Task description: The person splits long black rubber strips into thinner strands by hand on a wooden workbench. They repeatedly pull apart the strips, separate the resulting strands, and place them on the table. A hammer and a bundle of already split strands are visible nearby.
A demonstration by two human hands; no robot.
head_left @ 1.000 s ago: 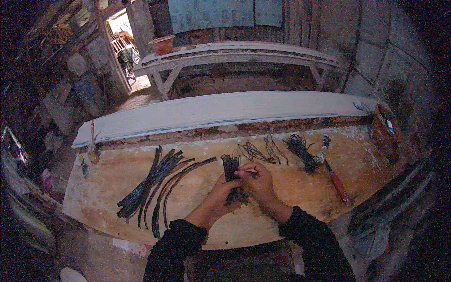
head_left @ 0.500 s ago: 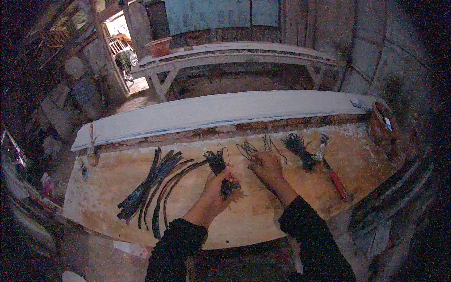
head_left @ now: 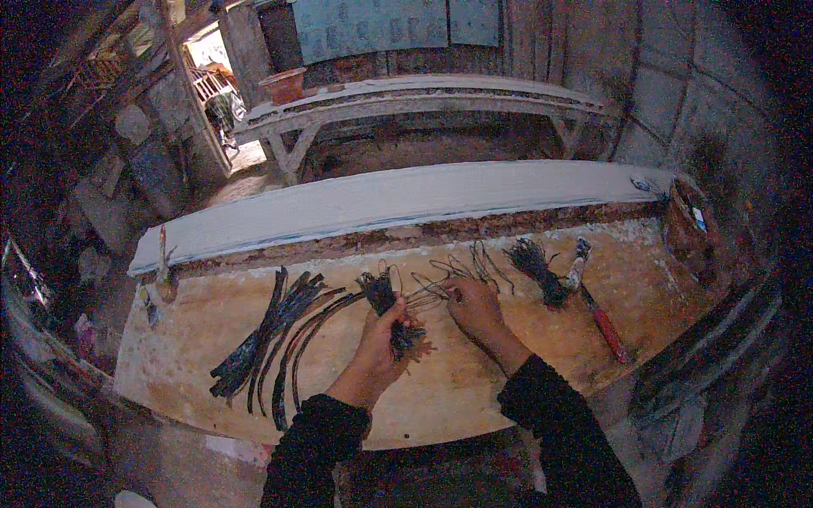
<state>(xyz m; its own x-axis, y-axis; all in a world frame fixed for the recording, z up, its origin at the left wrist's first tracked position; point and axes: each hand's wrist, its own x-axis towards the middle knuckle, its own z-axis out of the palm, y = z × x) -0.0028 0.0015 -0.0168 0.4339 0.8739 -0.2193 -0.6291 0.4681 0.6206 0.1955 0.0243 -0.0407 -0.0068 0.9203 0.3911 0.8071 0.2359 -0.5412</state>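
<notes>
My left hand is wrapped round a short bundle of dark, thin strands, whose ends stick out above and below the fist. Thumb and fingertips of my right hand are pinched together on thin, dark, wire-like strands. These bend in loose loops across the gap between my hands. A few more such strands lie just beyond my right hand. Left of my hands lies a pile of flat, dark strips, with several longer curved strips beside it.
A second dark bundle lies right of my hands, next to a red-handled tool. Along the wooden board's far edge runs a long whitish slab. A brown container stands far right; a bench lies beyond.
My right hand has shifted slightly left and its fingers have closed on thin strands, drawing them toward my left hand. My left hand keeps its hold on the bundle.
</notes>
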